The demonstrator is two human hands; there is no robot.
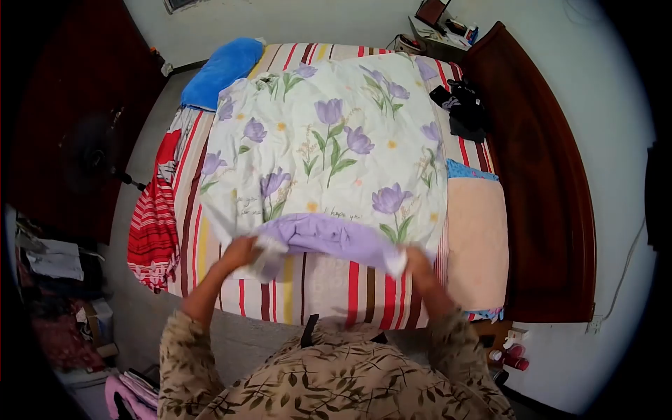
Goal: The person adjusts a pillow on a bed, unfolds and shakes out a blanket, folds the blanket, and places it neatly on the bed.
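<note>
A white floral sheet (pixel 294 161) with purple tulips lies spread over a bed with a striped cover (pixel 329 287). Its near edge is folded up, showing a plain purple underside (pixel 322 234). My left hand (pixel 241 253) is closed on the left part of that edge, slightly blurred. At the edge's right end, my right hand (pixel 418 262) grips the sheet's corner. The raised edge hangs between both hands, above the striped cover. Small wrinkles run across the left side of the sheet.
A blue pillow (pixel 222 73) lies at the far left corner, a red striped cloth (pixel 154 231) on the left edge. Dark items (pixel 462 112) and a peach towel (pixel 478 245) lie on the right, beside the wooden headboard (pixel 539 182). A fan (pixel 94 150) stands left.
</note>
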